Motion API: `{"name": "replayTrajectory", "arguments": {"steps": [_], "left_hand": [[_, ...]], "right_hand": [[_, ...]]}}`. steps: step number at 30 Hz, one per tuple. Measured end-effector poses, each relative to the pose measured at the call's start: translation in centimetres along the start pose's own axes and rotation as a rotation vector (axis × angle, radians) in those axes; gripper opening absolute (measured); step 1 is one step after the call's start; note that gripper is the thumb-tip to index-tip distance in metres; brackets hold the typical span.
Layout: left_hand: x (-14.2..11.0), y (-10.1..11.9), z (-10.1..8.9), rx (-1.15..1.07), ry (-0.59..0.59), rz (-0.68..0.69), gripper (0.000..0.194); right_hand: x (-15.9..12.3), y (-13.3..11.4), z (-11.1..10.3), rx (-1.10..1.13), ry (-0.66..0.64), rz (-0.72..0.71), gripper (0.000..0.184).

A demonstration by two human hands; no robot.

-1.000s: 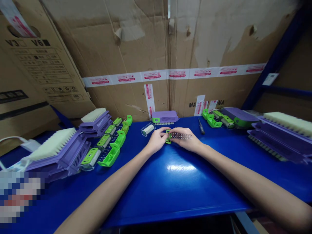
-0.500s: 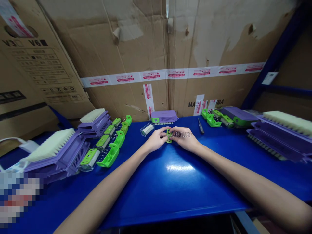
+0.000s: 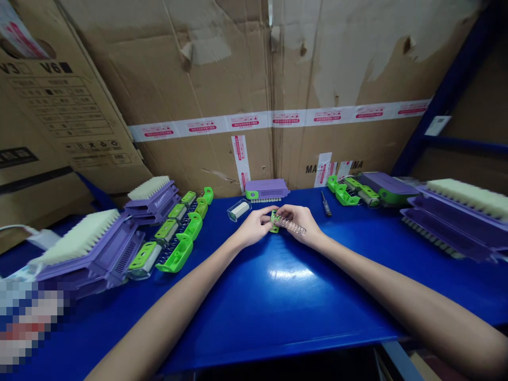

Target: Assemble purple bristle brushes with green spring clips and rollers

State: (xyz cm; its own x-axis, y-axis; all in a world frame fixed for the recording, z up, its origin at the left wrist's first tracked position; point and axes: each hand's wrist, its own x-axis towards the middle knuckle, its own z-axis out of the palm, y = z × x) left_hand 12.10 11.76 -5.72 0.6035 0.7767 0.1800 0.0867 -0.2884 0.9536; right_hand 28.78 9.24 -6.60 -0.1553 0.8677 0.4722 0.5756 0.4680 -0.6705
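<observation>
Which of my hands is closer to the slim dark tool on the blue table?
Your right hand. It is nearer you than the slim tool and left of it; your left hand is farther left, across the green piece.

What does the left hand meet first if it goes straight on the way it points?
The left hand first meets the small green part at its fingertips, then probably the right hand; depth there is unclear.

your single view looks from your head, forward and down across the bench [image 3: 293, 312], facing the cardboard wall [image 3: 222, 84] behind its far edge. it sits near enough to span the bench's near edge, with your left hand [image 3: 254, 227] and right hand [image 3: 304, 219] around mid-view.
</observation>
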Motion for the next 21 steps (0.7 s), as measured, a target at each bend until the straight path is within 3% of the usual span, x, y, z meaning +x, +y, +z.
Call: {"name": "replayTrajectory", "arguments": {"steps": [9, 15, 21], "left_hand": [[0.1, 0.0, 0.0, -0.002, -0.004, -0.032, 0.054], [0.2, -0.3, -0.1, -0.015, -0.005, -0.057, 0.054], [0.2, -0.2, -0.1, -0.009, 0.002, -0.052, 0.055]], "right_hand": [[0.1, -1.1, -0.3, -0.026, 0.026, 0.049, 0.018], [0.3, -0.9, -0.7, -0.075, -0.068, 0.026, 0.011], [0.3, -1.3, -0.9, -0.103, -0.068, 0.029, 0.010]]}}
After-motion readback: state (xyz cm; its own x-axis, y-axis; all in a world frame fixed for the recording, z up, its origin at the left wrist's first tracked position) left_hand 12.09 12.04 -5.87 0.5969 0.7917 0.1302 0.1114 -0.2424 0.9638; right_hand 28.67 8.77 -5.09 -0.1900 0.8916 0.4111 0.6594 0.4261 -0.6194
